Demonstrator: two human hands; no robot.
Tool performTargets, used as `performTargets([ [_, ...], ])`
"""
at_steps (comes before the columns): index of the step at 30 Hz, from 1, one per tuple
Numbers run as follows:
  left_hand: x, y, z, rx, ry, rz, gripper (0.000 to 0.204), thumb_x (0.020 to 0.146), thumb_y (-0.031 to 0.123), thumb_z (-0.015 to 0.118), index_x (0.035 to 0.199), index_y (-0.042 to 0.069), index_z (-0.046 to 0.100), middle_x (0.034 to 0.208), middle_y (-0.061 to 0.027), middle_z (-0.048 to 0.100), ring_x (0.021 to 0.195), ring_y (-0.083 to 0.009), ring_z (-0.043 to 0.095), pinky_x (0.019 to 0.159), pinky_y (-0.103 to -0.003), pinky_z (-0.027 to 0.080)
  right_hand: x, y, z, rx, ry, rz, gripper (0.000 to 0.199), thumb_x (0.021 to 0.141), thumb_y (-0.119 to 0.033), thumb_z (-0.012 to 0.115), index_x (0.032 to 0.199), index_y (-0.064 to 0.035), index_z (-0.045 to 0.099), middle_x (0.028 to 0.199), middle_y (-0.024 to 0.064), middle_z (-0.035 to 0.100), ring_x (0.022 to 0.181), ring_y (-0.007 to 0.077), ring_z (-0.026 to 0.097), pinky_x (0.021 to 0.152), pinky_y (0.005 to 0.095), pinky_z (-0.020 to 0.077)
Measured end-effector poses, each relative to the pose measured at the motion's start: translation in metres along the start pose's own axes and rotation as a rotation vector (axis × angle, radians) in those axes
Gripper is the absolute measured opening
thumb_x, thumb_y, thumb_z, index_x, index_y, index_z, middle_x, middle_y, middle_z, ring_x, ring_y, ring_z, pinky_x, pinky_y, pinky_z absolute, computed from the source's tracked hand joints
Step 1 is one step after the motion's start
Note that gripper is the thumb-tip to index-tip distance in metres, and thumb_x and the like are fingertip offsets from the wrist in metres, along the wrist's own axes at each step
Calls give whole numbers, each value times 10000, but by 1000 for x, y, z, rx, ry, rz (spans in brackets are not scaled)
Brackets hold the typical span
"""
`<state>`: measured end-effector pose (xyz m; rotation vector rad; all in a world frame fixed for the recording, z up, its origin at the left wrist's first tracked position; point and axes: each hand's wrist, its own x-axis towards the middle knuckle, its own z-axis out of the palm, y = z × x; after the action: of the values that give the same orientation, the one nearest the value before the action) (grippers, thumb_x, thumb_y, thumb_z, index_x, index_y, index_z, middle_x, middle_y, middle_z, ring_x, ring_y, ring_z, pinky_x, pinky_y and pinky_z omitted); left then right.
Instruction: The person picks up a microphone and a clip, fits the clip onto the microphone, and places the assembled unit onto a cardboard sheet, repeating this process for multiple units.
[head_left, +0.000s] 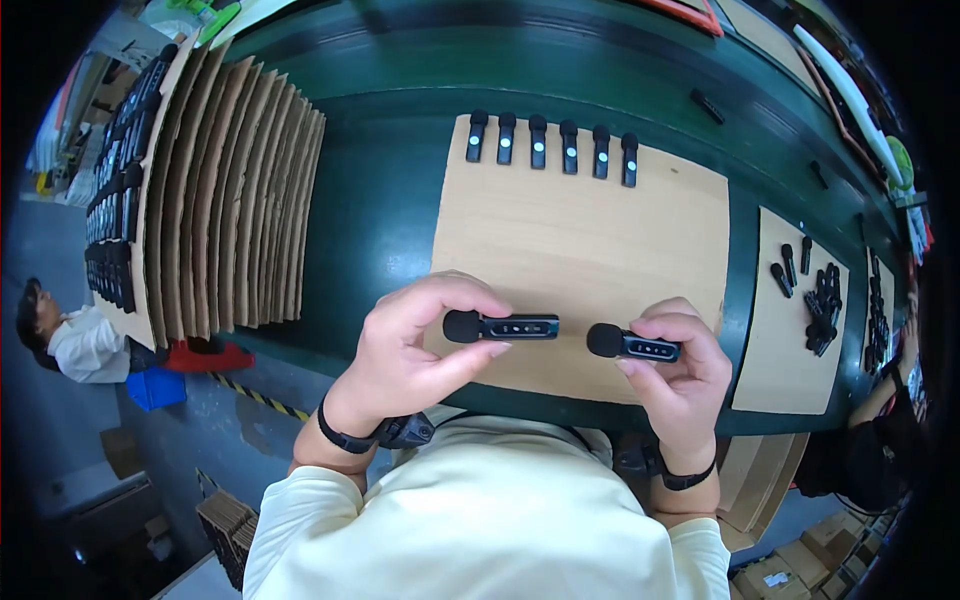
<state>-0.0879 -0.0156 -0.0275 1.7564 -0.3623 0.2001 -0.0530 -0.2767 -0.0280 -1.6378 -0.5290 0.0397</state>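
Observation:
Between the thumb and fingers of my left hand (405, 345) is a small black clip-on microphone (525, 327) with a round foam tip pointing left. My right hand (690, 368) pinches a second black microphone (650, 347), its foam tip also toward the left. Both are held level over the near part of a cardboard sheet (580, 235), with a gap between them. Along the far edge of that sheet several like microphones (538, 142) lie side by side, foam ends away from me, each with a pale round dot.
Left of the sheet stands a stack of cardboard sheets (230, 190), with black microphones (120, 230) on its outer side. Another cardboard sheet (780, 370) at right bears a loose pile of microphones (822, 310). The green table (370, 190) lies beneath. People sit or stand at both sides.

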Motion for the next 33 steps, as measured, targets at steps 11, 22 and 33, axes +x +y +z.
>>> performTargets([
  [11,-4,19,21,-77,-4,-77,292,744,-55,741,1016,-25,638,940,-105,675,848,-159,649,778,-253,505,-10,3,3,31,-11,-87,273,743,52,750,988,18,637,900,107,635,816,189,597,719,273,470],
  [22,-3,14,22,-71,-53,-63,261,740,-48,739,969,-19,617,922,-137,676,872,-211,651,806,-324,507,-11,6,-1,-33,-18,-159,265,749,42,747,993,6,650,887,107,634,774,184,600,667,263,474],
  [33,-1,7,20,-69,-41,-42,242,742,-16,755,937,-9,612,886,-149,675,854,-243,655,816,-370,510,-9,8,4,-70,-16,-144,240,724,30,731,943,3,636,851,99,590,761,177,559,661,268,433],
])
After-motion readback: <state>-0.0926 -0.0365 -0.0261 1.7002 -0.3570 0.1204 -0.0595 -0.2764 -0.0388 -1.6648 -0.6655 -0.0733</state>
